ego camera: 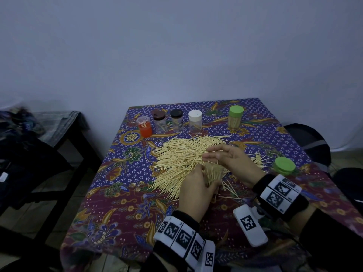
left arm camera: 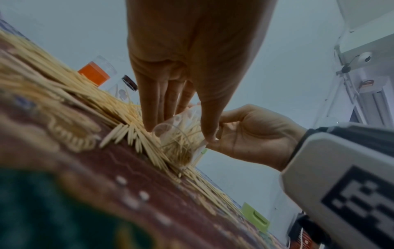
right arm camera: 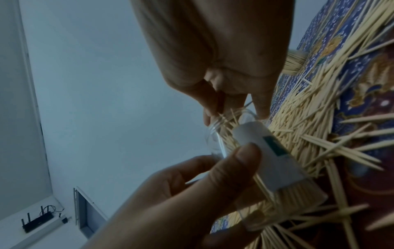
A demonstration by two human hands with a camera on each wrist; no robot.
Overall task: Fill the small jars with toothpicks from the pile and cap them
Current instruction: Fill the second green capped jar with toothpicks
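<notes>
Your left hand (ego camera: 194, 190) grips the tilted jar (left arm camera: 181, 134) on the toothpick pile (ego camera: 182, 154); your right hand (ego camera: 233, 161) pinches toothpicks at the jar's mouth, other fingers spread.

Head view: the clear plastic jar (ego camera: 213, 172) is mostly hidden between the left hand (ego camera: 195, 190) and right hand (ego camera: 233, 163) — its mouth unseen. Left-wrist view: the patterned batik tablecloth (left arm camera: 85, 193) blurs in the foreground — motifs unreadable; the green lid (left arm camera: 254, 217) is only partly visible.

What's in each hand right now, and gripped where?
Left hand grips the clear jar round its body, mouth tilted toward the pile. Right hand fingers touch toothpicks at the mouth.
</notes>
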